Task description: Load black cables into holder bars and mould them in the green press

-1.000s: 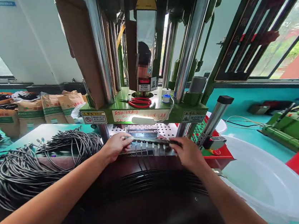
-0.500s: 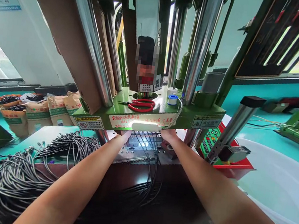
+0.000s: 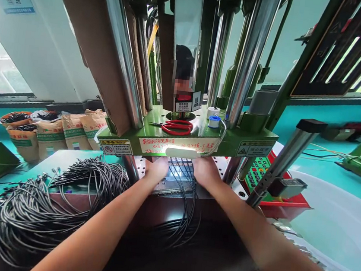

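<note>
My left hand [image 3: 158, 167] is at the left end of a shiny metal mould [image 3: 176, 172], under the front of a green press plate [image 3: 225, 146]. At the mould's right end is my right hand [image 3: 206, 171]. Both hands look bent inward, but their fingers are blurred and partly hidden, so their grip does not show. Between them, several thin black cables [image 3: 188, 201] run out of the mould and droop over the dark front edge. A white lamp bar [image 3: 183, 153] glows just above the hands.
Red-handled scissors [image 3: 177, 127] and a blue-and-white tape spool [image 3: 214, 121] lie on the press plate. A large bundle of cables [image 3: 37, 219] covers the left table. At right stand a green button panel [image 3: 259, 170] and a white tub [image 3: 346, 228]. Steel columns [image 3: 253, 52] flank the work.
Both hands have drawn back toward me from deeper under the press plate, so more of each shows. The view has shifted slightly left. The cables still hang between the hands.
</note>
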Available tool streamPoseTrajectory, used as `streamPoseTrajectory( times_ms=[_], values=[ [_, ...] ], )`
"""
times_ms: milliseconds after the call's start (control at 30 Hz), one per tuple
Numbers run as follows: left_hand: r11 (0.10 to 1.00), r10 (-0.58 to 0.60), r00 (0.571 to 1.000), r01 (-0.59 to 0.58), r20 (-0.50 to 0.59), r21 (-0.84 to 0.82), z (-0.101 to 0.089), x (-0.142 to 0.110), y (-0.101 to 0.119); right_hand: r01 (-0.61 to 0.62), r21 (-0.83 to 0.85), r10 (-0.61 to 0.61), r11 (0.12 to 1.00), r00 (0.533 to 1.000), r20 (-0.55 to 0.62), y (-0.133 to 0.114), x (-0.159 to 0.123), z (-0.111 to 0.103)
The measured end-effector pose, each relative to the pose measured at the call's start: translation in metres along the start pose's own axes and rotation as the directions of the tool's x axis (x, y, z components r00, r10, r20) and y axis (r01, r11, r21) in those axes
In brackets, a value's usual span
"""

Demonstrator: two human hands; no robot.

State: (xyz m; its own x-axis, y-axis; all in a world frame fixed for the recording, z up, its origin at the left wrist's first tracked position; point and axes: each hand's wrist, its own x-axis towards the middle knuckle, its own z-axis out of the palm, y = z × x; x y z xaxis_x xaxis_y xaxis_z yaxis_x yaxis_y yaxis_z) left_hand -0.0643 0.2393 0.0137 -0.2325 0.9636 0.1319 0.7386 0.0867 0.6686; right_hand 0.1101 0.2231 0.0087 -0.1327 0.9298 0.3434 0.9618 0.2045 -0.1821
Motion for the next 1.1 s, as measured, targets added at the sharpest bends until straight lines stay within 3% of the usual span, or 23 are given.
streamPoseTrajectory(
  times_ms=[33,100,167,233,500,767,1100],
  values=[
    [0.991,0.127,0.991,-0.128,0.033,0.036,0.001,-0.01,0.001,0.034,-0.006,-0.034,0.999,0.999,-0.003,-0.01,-0.008,-0.003],
    [0.922,0.36,0.927,-0.371,0.111,0.107,0.005,-0.028,0.0,0.085,-0.024,-0.085,0.996,0.996,-0.001,-0.029,-0.019,-0.005],
    [0.848,0.474,0.865,-0.499,0.165,0.178,0.009,-0.037,-0.003,0.094,-0.055,-0.093,0.994,0.996,0.009,-0.044,-0.023,-0.004],
    [0.795,0.516,0.832,-0.554,0.203,0.246,0.009,-0.038,-0.008,0.09,-0.092,-0.089,0.992,0.996,0.018,-0.053,-0.022,-0.002],
    [0.678,0.568,0.761,-0.648,0.313,0.346,-0.007,-0.019,-0.023,0.102,-0.178,-0.094,0.979,0.994,0.054,-0.068,-0.009,0.008],
    [0.622,0.593,0.714,-0.7,0.373,0.35,-0.006,-0.014,-0.023,0.097,-0.181,-0.08,0.979,0.992,0.098,-0.076,-0.002,0.011],
    [0.668,0.551,0.752,-0.657,0.362,0.349,-0.001,-0.013,-0.02,-0.026,-0.237,0.026,0.971,1.0,-0.003,-0.057,-0.015,0.006]
  ],
)
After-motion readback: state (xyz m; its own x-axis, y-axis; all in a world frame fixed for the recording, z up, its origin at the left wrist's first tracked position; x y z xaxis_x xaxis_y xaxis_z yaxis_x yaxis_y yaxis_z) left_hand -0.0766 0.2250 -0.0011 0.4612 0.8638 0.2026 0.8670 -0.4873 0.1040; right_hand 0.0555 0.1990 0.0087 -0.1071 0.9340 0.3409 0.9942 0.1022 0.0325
